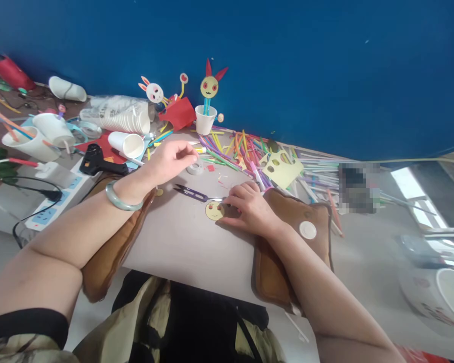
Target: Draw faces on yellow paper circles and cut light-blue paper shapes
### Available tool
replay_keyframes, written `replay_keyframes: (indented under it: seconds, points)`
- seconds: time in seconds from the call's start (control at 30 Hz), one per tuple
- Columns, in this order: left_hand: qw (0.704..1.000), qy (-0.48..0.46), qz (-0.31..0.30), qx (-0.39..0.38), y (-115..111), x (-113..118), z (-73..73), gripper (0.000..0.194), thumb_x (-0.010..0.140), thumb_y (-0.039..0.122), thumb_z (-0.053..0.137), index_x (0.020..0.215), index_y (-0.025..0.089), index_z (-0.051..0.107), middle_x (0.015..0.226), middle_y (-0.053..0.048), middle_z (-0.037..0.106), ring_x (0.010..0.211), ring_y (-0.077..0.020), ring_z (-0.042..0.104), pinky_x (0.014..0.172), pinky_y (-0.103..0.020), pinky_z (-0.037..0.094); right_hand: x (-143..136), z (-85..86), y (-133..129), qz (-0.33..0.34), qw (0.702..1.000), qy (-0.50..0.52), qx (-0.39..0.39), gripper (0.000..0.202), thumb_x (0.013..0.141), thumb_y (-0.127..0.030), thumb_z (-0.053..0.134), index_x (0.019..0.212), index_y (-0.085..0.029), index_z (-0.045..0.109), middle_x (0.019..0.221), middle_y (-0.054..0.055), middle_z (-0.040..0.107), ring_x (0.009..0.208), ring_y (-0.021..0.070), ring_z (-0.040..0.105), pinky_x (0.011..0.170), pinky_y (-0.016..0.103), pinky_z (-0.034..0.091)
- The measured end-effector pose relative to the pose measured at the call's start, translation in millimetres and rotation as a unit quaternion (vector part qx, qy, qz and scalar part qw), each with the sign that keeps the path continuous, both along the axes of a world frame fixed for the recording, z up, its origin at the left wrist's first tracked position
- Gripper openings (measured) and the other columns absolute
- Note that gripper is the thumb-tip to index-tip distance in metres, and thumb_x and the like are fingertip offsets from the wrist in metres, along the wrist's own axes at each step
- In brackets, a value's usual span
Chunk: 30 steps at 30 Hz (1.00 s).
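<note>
A round yellow paper face (214, 211) with two reddish eyes and a drawn smile lies on the table. My right hand (249, 207) rests at its right edge, fingers bent and low to the table; what its fingertips hold, if anything, is hidden. Just above the face lie small dark thread snips (191, 192), their points to the left. My left hand (173, 162) is raised over the table further left, with thumb and fingers drawn together; anything between them is too small to tell. A roll of clear tape (194, 168) sits close to its fingertips.
Brown cushions (313, 254) lie under both forearms. Colourful pipe cleaners (245, 151) and a cut yellow sheet (283, 170) are spread behind. A bunny figure stands in a white cup (205, 121). At left are a black glue gun (100, 161), a power strip (56, 194) and stacked cups (117, 116).
</note>
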<state>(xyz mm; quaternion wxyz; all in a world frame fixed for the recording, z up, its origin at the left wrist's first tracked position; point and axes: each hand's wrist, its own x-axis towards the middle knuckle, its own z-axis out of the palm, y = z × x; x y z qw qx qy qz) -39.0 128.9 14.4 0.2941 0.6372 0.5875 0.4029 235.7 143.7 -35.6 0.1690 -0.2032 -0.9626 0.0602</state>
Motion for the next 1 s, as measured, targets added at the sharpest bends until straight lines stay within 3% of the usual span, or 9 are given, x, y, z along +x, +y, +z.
replay_keyframes:
  seconds: [0.3, 0.6, 0.87, 1.0]
  points:
    - [0.998, 0.063, -0.019, 0.011, -4.3, 7.2, -5.8, 0.010, 0.078, 0.023, 0.062, 0.078, 0.016, 0.068, 0.072, -0.001, 0.067, 0.066, -0.0123, 0.058, 0.064, -0.027, 0.046, -0.6, -1.1, -0.4, -0.006, 1.000, -0.003, -0.010, 0.033, 0.082, -0.049, 0.070, 0.091, -0.017, 0.070, 0.092, 0.009, 0.061, 0.086, 0.0238, 0.052, 0.087, 0.043, 0.037]
    - [0.974, 0.170, -0.137, -0.051, -8.0, 7.7, -10.7, 0.011, 0.074, 0.024, 0.063, 0.080, 0.018, 0.071, 0.069, 0.000, 0.069, 0.061, -0.0131, 0.059, 0.060, -0.026, 0.044, -1.3, 1.7, -1.9, -0.009, 1.000, -0.014, -0.018, 0.031, 0.081, -0.045, 0.071, 0.094, -0.017, 0.071, 0.093, 0.009, 0.062, 0.087, 0.0240, 0.051, 0.089, 0.043, 0.036]
    - [0.961, 0.244, -0.127, -0.032, -7.3, 5.9, -12.6, 0.013, 0.075, 0.019, 0.059, 0.080, 0.020, 0.071, 0.074, -0.002, 0.071, 0.068, -0.0162, 0.062, 0.069, -0.029, 0.045, -0.9, 0.2, -1.9, -0.007, 1.000, -0.012, -0.019, 0.031, 0.081, -0.046, 0.070, 0.093, -0.017, 0.071, 0.094, 0.010, 0.062, 0.088, 0.0248, 0.051, 0.090, 0.043, 0.036]
    - [0.924, 0.371, -0.092, 0.007, -12.7, 1.5, -0.2, 0.015, 0.077, 0.017, 0.054, 0.074, 0.019, 0.069, 0.076, -0.006, 0.070, 0.080, -0.0234, 0.064, 0.089, -0.041, 0.042, -0.8, -0.1, -2.1, -0.005, 1.000, -0.008, -0.015, 0.030, 0.081, -0.045, 0.070, 0.092, -0.017, 0.071, 0.094, 0.009, 0.062, 0.089, 0.0246, 0.051, 0.089, 0.042, 0.036]
